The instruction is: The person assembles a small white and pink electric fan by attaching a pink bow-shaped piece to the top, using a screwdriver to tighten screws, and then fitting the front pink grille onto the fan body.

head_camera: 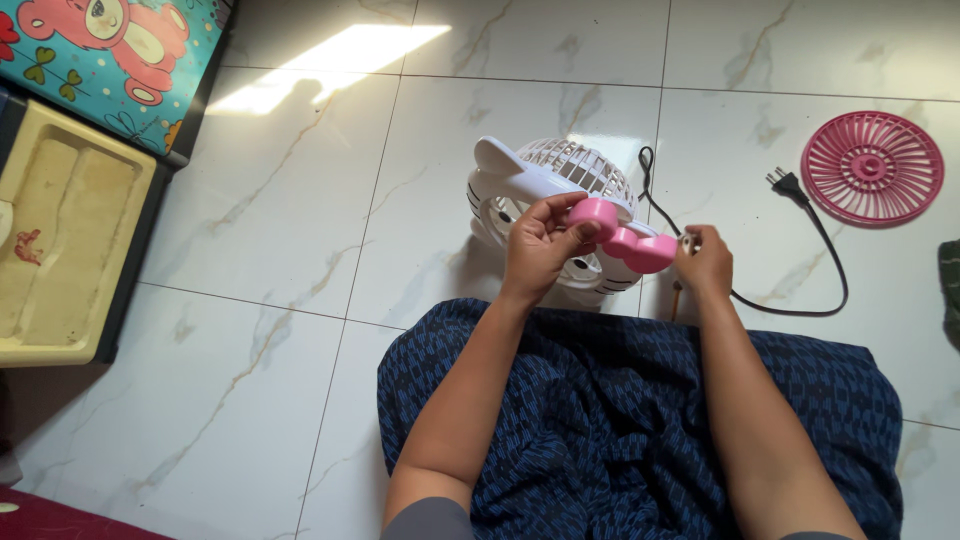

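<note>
The person sits on the tiled floor (300, 230) with a dark blue patterned cloth (620, 420) over the lap; a small white fan (545, 190) with two ear-like points lies just beyond the knees, tipped on its side so that its wire grille (585, 165) faces up and away; lying that way it probably stays steady and puts its near side within reach of both hands.

The left hand (540, 245) is curled around one lobe of a pink bow (625, 238), thumb on top and fingers under it, pressing the piece against the fan's body; the right hand (705, 262) is closed narrowly at the bow's other end, fingertips pinched on something small and pale that is too small to make out; so the bow is held from both ends, right on the fan's edge.

A black cord (800, 250) runs from the fan in a loop behind the right hand and ends in a plug (783, 181) lying loose on the floor, not in any socket; a pink round grille (872, 167) lies flat well apart to the right, off the fan.

At the left edge stands a yellow tray-like bin (110, 320) with a shallow compartment; nothing large shows in it, only a small red mark or scrap; above it lies a mat with cartoon bears (120, 50).
</note>
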